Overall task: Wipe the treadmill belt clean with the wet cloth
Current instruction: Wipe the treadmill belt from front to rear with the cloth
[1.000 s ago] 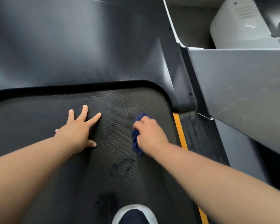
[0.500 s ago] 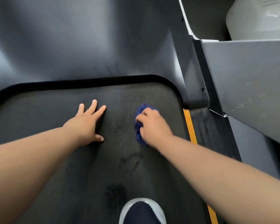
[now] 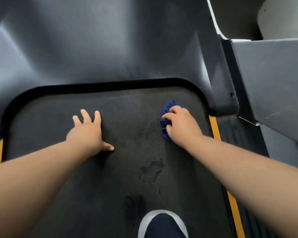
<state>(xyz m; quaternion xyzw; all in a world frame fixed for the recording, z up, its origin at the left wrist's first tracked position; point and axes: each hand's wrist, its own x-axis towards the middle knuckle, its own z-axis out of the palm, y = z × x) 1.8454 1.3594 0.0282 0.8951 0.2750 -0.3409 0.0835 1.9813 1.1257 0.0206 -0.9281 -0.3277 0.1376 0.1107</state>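
right hand point(image 3: 182, 125) is clenching a bunched dark blue wet cloth point(image 3: 166, 117) and pressing it onto the black textured treadmill belt point(image 3: 127, 162), near the belt's front right corner, just inside the yellow stripe point(image 3: 213, 126) running along the right edge. only the cloth's left and front folds are showing; the rest is hiding under the palm. left hand point(image 3: 87, 133) is lying flat on the belt toward the front middle, fingers released and spread, thumb out to the side, gripping nothing, likely bracing the body's weight.

belt surface is reading as a fine dimpled weave, matte, dark grey-black. a darker smudge point(image 3: 151, 170) is sitting mid-belt behind the hands, and a second streaked mark point(image 3: 134, 205) is lying nearer the dark shoe toe with a pale rim point(image 3: 162, 225) at the belt's rear edge of view. the smooth grey plastic motor cover point(image 3: 101, 43) is rising beyond the belt's curved front edge, slightly glossy.

judgement: wiping is underway, with much belt left. to do it well, opening the cloth flatter would be giving more contact than the tight wad. overlapping strokes pulled from the front edge back toward the smudges, with firm downward pressure, should be working grime out of the dimples. keeping the cloth off the gap under the cover is seeming wise.
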